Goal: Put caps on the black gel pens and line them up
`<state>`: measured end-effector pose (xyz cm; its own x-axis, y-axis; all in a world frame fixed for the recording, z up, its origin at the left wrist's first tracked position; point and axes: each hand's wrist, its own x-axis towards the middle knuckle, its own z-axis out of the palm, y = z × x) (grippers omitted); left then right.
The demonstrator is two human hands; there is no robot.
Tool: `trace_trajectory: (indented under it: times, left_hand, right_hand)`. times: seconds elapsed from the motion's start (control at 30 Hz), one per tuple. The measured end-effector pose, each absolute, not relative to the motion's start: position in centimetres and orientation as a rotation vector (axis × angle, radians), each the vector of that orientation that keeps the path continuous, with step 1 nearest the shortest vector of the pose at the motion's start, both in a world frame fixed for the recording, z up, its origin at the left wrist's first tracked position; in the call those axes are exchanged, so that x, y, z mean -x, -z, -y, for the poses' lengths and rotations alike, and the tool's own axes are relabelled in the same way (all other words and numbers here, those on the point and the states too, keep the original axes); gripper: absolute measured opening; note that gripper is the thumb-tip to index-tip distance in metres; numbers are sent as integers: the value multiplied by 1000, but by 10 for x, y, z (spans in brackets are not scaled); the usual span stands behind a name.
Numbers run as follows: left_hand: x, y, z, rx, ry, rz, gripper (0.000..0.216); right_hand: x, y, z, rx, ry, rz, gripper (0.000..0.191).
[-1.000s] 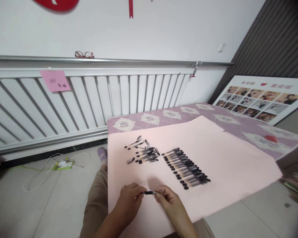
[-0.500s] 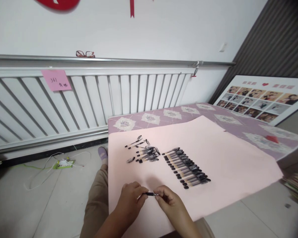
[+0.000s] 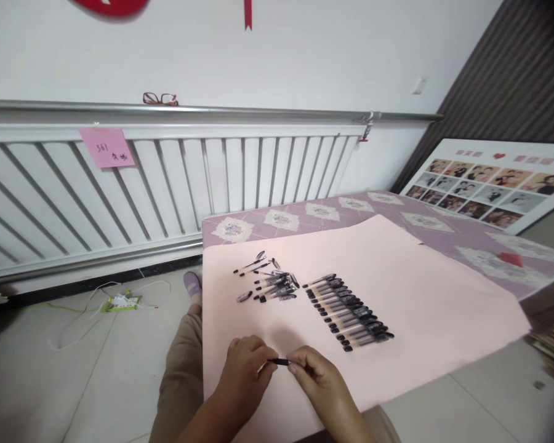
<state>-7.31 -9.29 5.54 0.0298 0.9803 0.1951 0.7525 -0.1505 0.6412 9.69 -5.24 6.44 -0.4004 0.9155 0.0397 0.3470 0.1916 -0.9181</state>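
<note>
I judge the pen (image 3: 281, 362) light, stiff, best held endwise: left hand (image 3: 244, 372) fingers pinch nine o'clock, right hand (image 3: 322, 376) fingers three.

I pinch with both hands near the table's (image 3: 295, 231) near left corner, left hand (image 3: 248, 368) and right hand (image 3: 322, 372) facing each other, each thumb pressed to its forefinger, tips close but apart. My forearms (image 3: 215, 417) slant in from the near edge. My left leg (image 3: 180, 375) stretches beside the left edge, foot (image 3: 193, 287) forward.
</note>
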Motion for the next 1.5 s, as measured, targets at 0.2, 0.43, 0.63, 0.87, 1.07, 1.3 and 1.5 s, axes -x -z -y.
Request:
trace_trajectory:
  times: [0.2, 0.43, 0.63, 0.87, 1.07, 1.3, 1.5]
  left_hand:
    - [71, -59, 96, -2009, -874, -1788, 17]
    - [68, -61, 97, -2026, -837, -1784, 17]
    - [69, -57, 95, -2047, -878, -1800, 18]
    - [69, -57, 97, -2071, -939, -1799, 17]
    - [69, -57, 96, -2066, -930, -1784, 17]
    - [71, -56, 95, -2054, -924, -1782, 17]
    - [69, -56, 96, -2039, -929, -1780, 16]
  right_hand:
    - [-96, -63, 54, 1199, -1042, 1980, 18]
    - [-93, -58, 55, 1285, -944, 2039, 34]
    - [-96, -63, 56, 1259, -1111, 1905, 22]
    - [-92, -62, 59, 1254, -1037, 2010, 22]
    - [-94, -60, 58, 1299, -984, 2029, 33]
    - [-94, -61, 58, 1212, -1055, 1980, 17]
    - [-91, -57, 58, 1303, -923, 2020, 32]
